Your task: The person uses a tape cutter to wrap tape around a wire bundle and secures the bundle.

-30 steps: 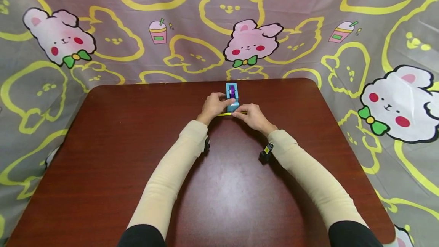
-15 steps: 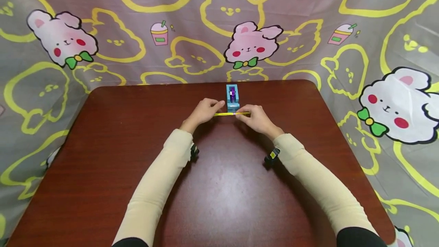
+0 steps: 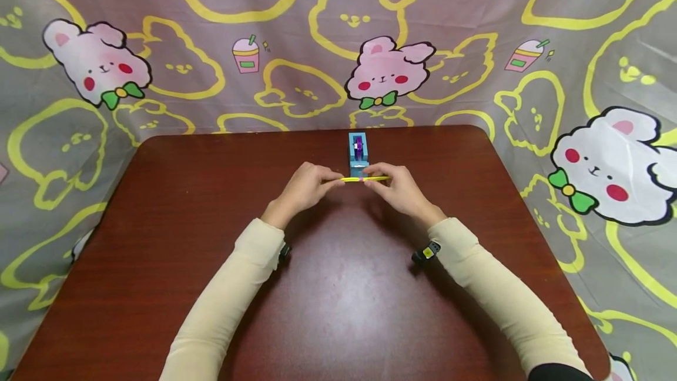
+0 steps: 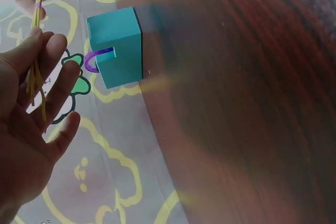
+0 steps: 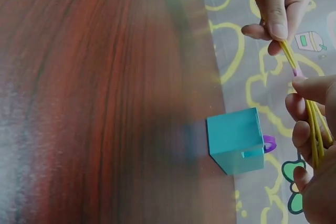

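Observation:
A bundle of thin yellow strands (image 3: 350,180) stretches between both hands, just in front of the tape dispenser. Round its middle goes a narrow purple band of tape (image 5: 297,72). My left hand (image 3: 308,186) pinches the bundle's left part between thumb and fingers; in the left wrist view its other fingers spread loosely and loose strand ends (image 4: 35,85) hang across the palm. With thumb and fingertips my right hand (image 3: 400,189) pinches the bundle close beside the purple band. The light-blue tape dispenser (image 3: 359,166) stands upright on the table, a purple tape roll (image 3: 358,147) in it.
The dark red-brown wooden table (image 3: 174,240) has rounded far corners. Close behind its far edge hangs a patterned cloth (image 3: 296,16), which also runs along both sides. A small dark wrist camera (image 3: 425,253) is strapped below the right hand.
My left hand has drawn back from the dispenser to the left and taken hold of the bundle's left part. The right hand has shifted slightly toward me, still holding the bundle.

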`<state>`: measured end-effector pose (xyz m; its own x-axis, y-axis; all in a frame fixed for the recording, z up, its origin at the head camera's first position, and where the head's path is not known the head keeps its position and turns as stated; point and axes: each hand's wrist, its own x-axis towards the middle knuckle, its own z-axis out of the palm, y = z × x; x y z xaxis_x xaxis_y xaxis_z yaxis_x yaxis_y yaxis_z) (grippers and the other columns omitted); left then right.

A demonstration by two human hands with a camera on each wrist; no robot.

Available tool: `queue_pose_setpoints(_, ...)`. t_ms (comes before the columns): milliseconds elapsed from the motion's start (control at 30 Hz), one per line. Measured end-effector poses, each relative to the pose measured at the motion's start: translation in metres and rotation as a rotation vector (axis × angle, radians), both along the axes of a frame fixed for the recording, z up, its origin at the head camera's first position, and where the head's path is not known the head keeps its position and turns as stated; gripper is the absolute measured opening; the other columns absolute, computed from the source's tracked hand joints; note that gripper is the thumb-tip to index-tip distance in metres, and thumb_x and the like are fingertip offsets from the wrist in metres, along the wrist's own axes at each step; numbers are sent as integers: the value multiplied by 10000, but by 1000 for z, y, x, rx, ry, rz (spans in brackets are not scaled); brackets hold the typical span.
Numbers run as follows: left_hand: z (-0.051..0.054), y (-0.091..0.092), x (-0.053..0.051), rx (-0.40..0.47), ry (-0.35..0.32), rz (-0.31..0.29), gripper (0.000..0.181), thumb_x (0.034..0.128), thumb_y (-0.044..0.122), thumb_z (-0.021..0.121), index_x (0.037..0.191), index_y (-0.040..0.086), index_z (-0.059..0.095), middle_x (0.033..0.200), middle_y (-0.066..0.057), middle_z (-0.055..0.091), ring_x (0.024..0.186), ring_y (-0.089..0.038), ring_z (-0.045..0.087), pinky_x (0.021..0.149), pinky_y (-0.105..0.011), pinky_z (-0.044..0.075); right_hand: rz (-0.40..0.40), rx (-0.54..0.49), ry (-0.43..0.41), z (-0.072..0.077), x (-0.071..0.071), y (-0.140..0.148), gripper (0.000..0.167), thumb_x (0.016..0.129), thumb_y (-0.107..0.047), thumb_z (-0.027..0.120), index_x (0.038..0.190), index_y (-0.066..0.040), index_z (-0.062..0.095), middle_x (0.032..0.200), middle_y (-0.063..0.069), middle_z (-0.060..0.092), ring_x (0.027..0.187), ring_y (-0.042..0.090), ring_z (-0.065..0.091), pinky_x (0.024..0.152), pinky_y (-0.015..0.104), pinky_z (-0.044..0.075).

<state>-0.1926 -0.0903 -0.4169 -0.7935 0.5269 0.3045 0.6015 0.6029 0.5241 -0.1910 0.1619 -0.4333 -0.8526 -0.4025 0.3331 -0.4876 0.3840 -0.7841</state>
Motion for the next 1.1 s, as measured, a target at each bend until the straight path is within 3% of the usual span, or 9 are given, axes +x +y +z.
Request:
queue_pose_setpoints(100,-1,1,3,-13,84,-7,186,934,198,740,1061,78,804,889,-43,762,690,-143,663,687,-325,510,-19,5,91,-2,4,1,287,862,-17,787,1137,-38,707,941,38,748,822,184,660,773,388,478)
queue_pose_setpoints(200,-2,1,4,-22,134,1,179,929,195,746,1041,70,807,885,-53,764,722,-173,697,735,-355,512,-55,75,233,-4,7,1,355,850,-68,814,1179,-61,683,972,41,748,897,217,654,918,501,339)
queue_pose_setpoints(267,-3,1,5,-23,156,7,165,920,169,755,1034,62,807,879,-62,764,719,-187,701,756,-375,509,-83,130,344,-4,8,0,385,841,-107,829,1194,-68,680,1028,53,739,954,236,648,940,534,262)
queue_pose_setpoints(367,-3,1,6,-19,166,13,159,917,153,755,1031,55,806,887,-71,765,725,-194,704,772,-386,509,-109,196,501,-3,11,-4,364,821,-132,846,1157,-105,708,1079,47,711,1014,250,608,935,565,270)
queue_pose_setpoints(500,-5,1,6,-2,171,9,159,926,170,745,1016,56,810,880,-67,764,726,-186,703,759,-378,517,-97,242,618,-3,12,-10,293,803,-96,849,1072,-116,735,1030,48,683,983,270,612,909,572,300)
queue_pose_setpoints(667,-8,4,6,32,176,2,154,923,178,749,995,58,814,822,-52,749,658,-160,657,698,-358,514,-102,277,644,-5,12,-12,216,828,-80,825,1028,-108,749,956,43,674,925,248,619,908,556,321)
queue_pose_setpoints(833,-9,6,7,26,194,-2,149,926,180,746,1001,70,815,810,-39,744,660,-153,658,764,-387,490,-111,283,627,-5,11,-11,190,827,-68,821,1006,-97,764,904,38,676,878,239,624,893,554,335)
queue_pose_setpoints(1100,-5,6,9,-20,228,-6,166,937,189,735,1044,83,807,874,-25,756,733,-162,685,869,-453,449,-39,336,436,5,12,-7,144,892,-136,783,1029,-91,780,896,30,700,862,220,623,890,540,321)
